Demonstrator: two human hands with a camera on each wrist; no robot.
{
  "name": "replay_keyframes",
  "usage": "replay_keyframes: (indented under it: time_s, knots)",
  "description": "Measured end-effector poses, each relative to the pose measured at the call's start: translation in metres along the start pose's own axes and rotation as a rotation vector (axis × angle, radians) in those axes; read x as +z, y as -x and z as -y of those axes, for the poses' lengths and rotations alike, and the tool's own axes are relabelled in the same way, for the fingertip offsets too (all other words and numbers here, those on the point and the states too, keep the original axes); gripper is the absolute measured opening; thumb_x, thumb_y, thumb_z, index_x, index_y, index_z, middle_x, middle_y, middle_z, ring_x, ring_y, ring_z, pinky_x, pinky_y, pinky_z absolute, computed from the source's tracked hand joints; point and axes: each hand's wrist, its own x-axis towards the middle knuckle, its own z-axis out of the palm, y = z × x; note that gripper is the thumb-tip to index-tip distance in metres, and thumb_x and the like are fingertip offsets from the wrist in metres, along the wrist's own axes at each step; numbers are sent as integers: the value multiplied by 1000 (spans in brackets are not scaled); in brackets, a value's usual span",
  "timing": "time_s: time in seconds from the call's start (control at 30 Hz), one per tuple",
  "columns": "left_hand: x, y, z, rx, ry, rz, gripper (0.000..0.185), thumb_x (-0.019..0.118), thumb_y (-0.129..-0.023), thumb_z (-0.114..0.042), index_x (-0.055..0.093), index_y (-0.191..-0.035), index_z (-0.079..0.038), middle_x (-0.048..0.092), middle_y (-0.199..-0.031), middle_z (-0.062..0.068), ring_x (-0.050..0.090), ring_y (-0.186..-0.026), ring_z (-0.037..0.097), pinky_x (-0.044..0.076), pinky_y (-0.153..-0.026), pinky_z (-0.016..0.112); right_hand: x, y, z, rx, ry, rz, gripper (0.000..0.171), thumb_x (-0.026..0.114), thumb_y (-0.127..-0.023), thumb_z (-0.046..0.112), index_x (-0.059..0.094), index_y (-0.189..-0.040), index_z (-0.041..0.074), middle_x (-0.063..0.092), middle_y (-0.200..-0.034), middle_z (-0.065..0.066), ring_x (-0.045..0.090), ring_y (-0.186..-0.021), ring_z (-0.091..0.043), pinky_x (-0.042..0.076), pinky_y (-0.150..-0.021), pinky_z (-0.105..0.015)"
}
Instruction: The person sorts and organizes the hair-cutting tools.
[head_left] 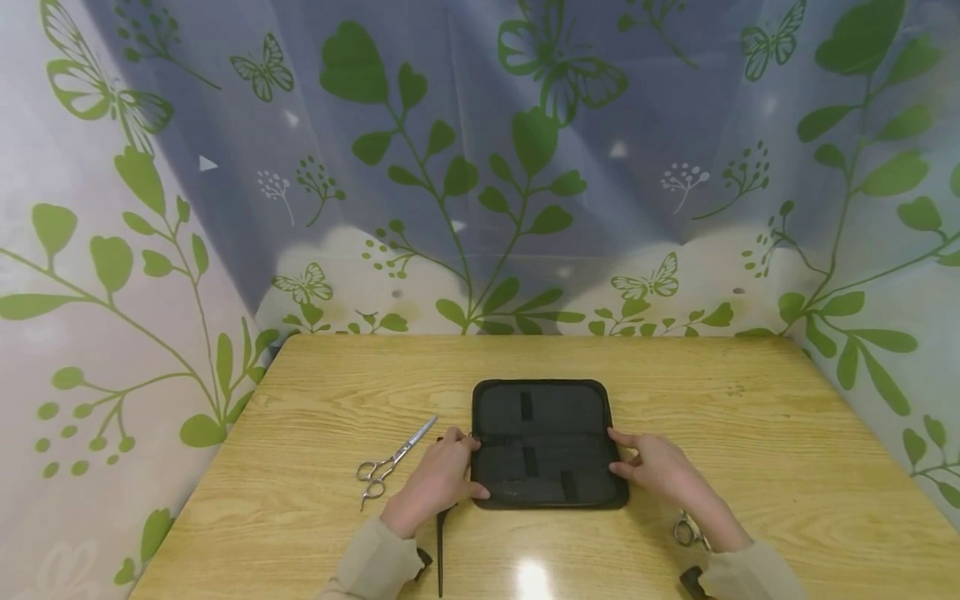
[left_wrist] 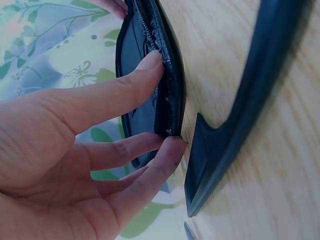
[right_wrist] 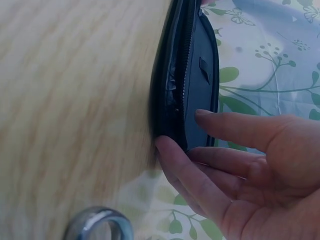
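Note:
A black zippered case (head_left: 573,446) lies unfolded on the table, its inside with small straps facing up. My left hand (head_left: 438,477) pinches its left edge, thumb on the inner side by the zip (left_wrist: 145,22) and fingers around the outside. At the right edge my right hand (head_left: 663,468) grips the case, thumb over the inner face and fingers against the outer rim. A black tail comb (head_left: 440,554) lies partly hidden under my left hand. Left of that hand rest silver scissors (head_left: 393,462). Beneath my right wrist show the finger rings (head_left: 684,530) of another metal tool, mostly covered.
The wooden table (head_left: 750,400) reaches back to a hanging cloth (head_left: 480,183) printed with leaves and butterflies. Similar cloth (head_left: 112,333) hangs along the left and right sides. Light glares on the tabletop near the front.

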Motion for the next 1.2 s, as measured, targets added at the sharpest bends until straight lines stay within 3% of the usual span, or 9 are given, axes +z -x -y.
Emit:
replay_keyframes:
  time_s: [0.23, 0.4, 0.5, 0.57, 0.63, 0.7, 0.73, 0.8, 1.2]
  knots:
    - [-1, 3, -1, 11, -20, 2, 67, 93, -73, -20, 64, -127, 7, 57, -121, 23, 62, -101, 40, 54, -89, 48, 1, 2, 3, 10, 15, -3, 57, 75, -92, 21, 56, -141, -3, 76, -89, -12, 68, -75, -17, 47, -59, -33]
    - [-1, 6, 0, 18, -22, 1, 66, 93, -73, -21, 64, -126, 7, 57, -120, 22, 63, -98, 40, 55, -87, 47, 2, 5, 3, -4, 31, -6, 57, 75, -92, 20, 56, -140, -3, 75, -81, -5, 67, -74, -14, 50, -71, -43]
    - [0, 7, 1, 24, -22, -2, 65, 93, -73, -22, 65, -124, 6, 57, -119, 22, 63, -98, 40, 55, -87, 48, 2, 7, 3, -15, 23, -6, 59, 76, -91, 19, 56, -141, -3, 72, -74, -1, 63, -68, -12, 47, -95, -57]
    - [0, 8, 1, 25, -21, -2, 65, 93, -72, -22, 65, -124, 6, 58, -118, 22, 63, -99, 40, 55, -88, 48, 3, 9, 3, -10, 3, 1, 60, 77, -90, 16, 54, -142, -3, 70, -69, 1, 57, -61, -12, 35, -107, -65]
    - [0, 9, 1, 25, -20, -1, 66, 94, -71, -23, 65, -123, 6, 58, -118, 22, 62, -100, 40, 55, -89, 49, 4, 11, 3, 0, -19, 7, 61, 78, -89, 14, 53, -143, -4, 70, -70, 0, 53, -59, -12, 41, -104, -62]
    - [1, 10, 1, 24, -19, 2, 66, 94, -71, -23, 65, -123, 6, 58, -117, 21, 63, -99, 40, 54, -89, 49, 5, 12, 4, 14, -41, 6, 63, 79, -88, 10, 53, -143, -3, 73, -75, -3, 53, -58, -12, 53, -85, -47]
    - [1, 10, 1, 26, -20, 2, 65, 94, -71, -23, 65, -122, 6, 58, -117, 21, 63, -99, 39, 54, -88, 48, 5, 13, 4, 22, -50, 3, 64, 79, -86, 9, 53, -143, -3, 74, -78, -5, 53, -59, -12, 53, -74, -39]
    - [1, 11, 1, 30, -26, 1, 65, 94, -71, -23, 65, -122, 6, 58, -115, 20, 63, -98, 39, 54, -88, 48, 6, 14, 4, 35, -62, 1, 65, 80, -85, 6, 53, -143, -3, 75, -84, -6, 55, -62, -12, 41, -55, -29]
    - [1, 16, 0, 30, -33, -1, 64, 94, -69, -24, 67, -118, 5, 59, -115, 20, 63, -98, 40, 55, -88, 49, 8, 19, 5, 28, -89, 0, 68, 82, -82, 2, 53, -143, -2, 72, -73, -1, 43, -52, -11, 34, -49, -23]
